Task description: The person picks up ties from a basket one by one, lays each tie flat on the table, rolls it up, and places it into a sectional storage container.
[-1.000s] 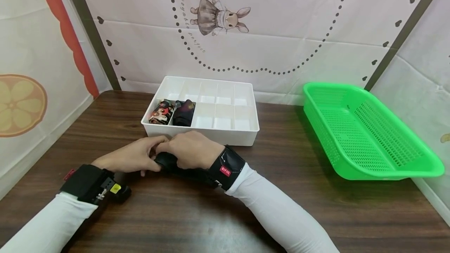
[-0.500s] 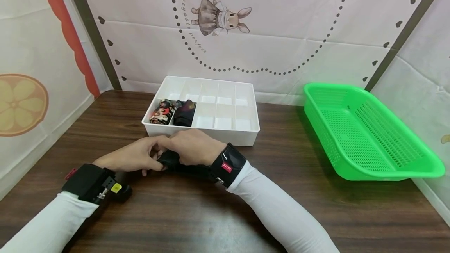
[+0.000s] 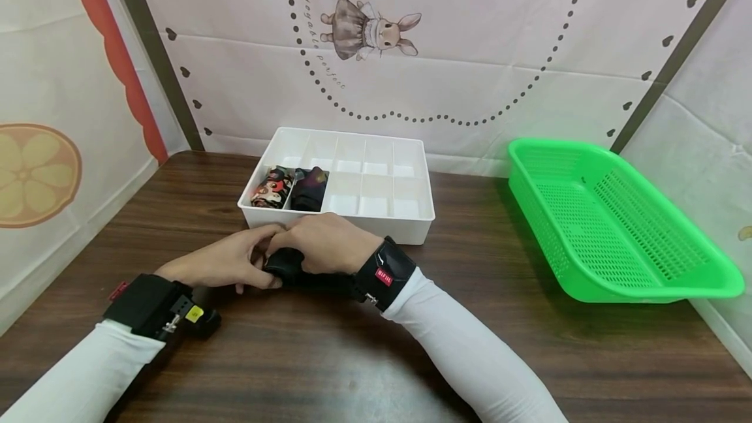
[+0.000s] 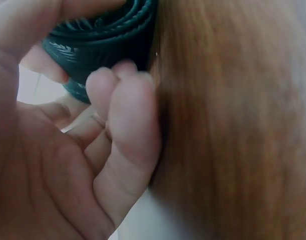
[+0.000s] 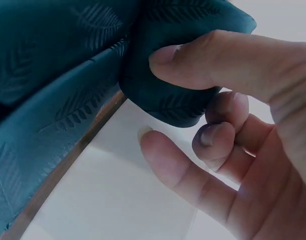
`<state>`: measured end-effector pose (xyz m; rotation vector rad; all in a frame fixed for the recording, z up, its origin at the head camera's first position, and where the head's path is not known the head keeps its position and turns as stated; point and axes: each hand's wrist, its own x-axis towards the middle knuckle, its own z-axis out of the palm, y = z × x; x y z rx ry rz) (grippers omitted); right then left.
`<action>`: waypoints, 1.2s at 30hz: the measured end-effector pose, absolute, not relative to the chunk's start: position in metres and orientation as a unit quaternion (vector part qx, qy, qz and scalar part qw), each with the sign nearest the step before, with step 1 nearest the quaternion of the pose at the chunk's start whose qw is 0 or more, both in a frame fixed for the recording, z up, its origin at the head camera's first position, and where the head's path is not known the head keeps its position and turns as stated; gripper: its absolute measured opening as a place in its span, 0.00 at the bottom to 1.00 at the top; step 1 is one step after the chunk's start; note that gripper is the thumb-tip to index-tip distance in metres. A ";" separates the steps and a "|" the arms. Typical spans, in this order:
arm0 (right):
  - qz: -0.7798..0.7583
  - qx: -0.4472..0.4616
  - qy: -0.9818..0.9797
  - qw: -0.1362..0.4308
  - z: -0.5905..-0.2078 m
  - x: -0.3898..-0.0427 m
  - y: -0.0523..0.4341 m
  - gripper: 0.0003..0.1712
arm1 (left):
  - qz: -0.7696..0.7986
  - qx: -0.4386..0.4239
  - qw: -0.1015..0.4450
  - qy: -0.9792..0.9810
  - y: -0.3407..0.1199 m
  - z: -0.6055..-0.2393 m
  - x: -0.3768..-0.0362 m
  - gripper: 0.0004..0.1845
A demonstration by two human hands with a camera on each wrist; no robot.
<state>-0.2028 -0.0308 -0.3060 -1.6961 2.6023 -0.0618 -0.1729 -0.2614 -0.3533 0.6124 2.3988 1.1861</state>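
Both hands together on a dark rolled tie.
Left hand (image 3: 226, 260) and right hand (image 3: 326, 247) pinch the tie (image 3: 284, 265), seemingly rolled, low over the counter (image 3: 482, 318), just before the white divided tray (image 3: 411, 224); green basket (image 3: 617, 227) well right.

White sleeves (image 3: 464, 351), black wrist straps (image 3: 147, 305), the right with a red label (image 3: 384, 275).

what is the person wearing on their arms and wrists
Both arms wear long white sleeves. The left wrist carries a black strap with a boxy black camera unit bearing a small yellow sticker and a red tab. The right wrist has a glossy black band with a small red label in white lettering.
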 end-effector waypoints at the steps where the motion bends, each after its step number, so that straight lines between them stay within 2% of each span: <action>1: -0.021 -0.545 0.838 0.020 -0.306 -0.204 -0.031 0.28 | 0.421 0.220 0.200 0.857 -0.262 -0.353 -0.173 0.35; 4: -0.029 -0.546 0.837 0.028 -0.306 -0.204 -0.031 0.28 | 0.403 0.219 0.206 0.864 -0.263 -0.352 -0.173 0.39; 15: -0.026 -0.556 0.830 0.022 -0.305 -0.200 -0.035 0.30 | 0.366 0.218 0.199 0.883 -0.265 -0.352 -0.174 0.35; 21: -0.004 -0.556 0.831 -0.017 -0.309 -0.198 -0.037 0.27 | 0.371 0.216 0.203 0.880 -0.264 -0.352 -0.174 0.31; 25: -0.002 -0.560 0.827 -0.040 -0.313 -0.198 -0.038 0.24 | 0.390 0.209 0.206 0.873 -0.265 -0.351 -0.174 0.32; 28: -0.005 -0.556 0.831 -0.017 -0.312 -0.197 -0.037 0.25 | 0.397 0.208 0.208 0.870 -0.265 -0.352 -0.173 0.32; 33: -0.008 -0.537 0.842 0.056 -0.303 -0.194 -0.035 0.34 | 0.384 0.225 0.209 0.871 -0.266 -0.353 -0.174 0.30; 36: -0.004 -0.540 0.839 0.066 -0.299 -0.193 -0.034 0.35 | 0.380 0.239 0.212 0.868 -0.266 -0.353 -0.175 0.32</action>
